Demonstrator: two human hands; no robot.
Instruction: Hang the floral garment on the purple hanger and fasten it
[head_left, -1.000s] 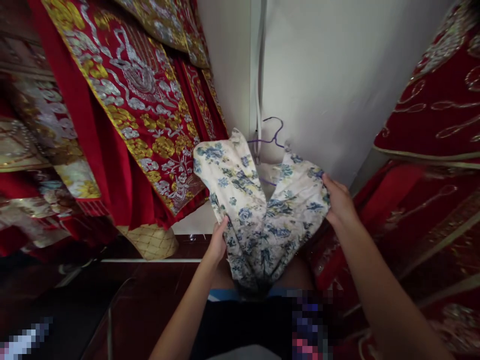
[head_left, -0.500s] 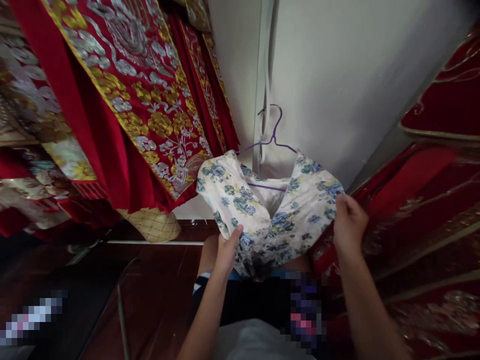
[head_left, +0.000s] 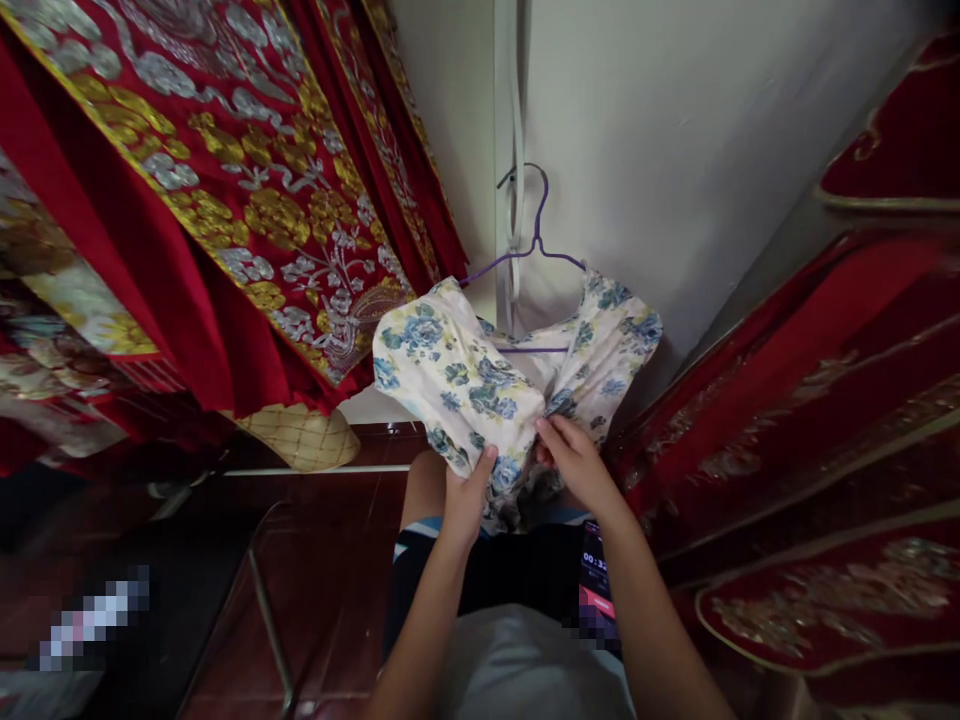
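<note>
White and blue-flowered, the garment (head_left: 480,385) hangs in front of you on a purple hanger (head_left: 538,243), its shoulders already over the arms, its lower folds crumpled near your lap and not smoothed out; the hook's support is unclear. Your left hand (head_left: 466,492) closes its thumb over the cloth, other fingers mostly hidden; your right hand (head_left: 581,462) pinches the front below the neckline, thumb and forefinger nearly together.
</note>
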